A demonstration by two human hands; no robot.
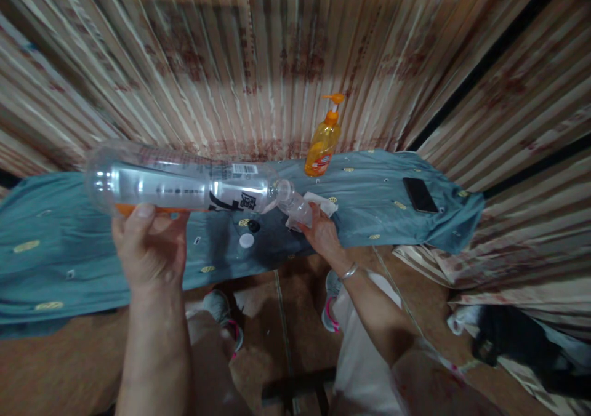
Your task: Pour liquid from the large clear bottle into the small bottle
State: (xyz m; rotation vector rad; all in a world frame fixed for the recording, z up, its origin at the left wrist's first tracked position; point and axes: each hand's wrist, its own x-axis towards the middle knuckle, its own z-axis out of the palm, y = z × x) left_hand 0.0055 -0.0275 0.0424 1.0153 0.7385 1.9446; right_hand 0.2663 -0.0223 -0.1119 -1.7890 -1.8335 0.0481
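Over the desk [69, 250], the left hand [148, 244] grips the big clear bottle [184, 185] held level. Its mouth meets a small clear container [295, 205], which the right hand [323, 231] clasps with tissue. Risk: the narrow mouths misalign or the one-handed grip sags, and the contents spill onto the desk.
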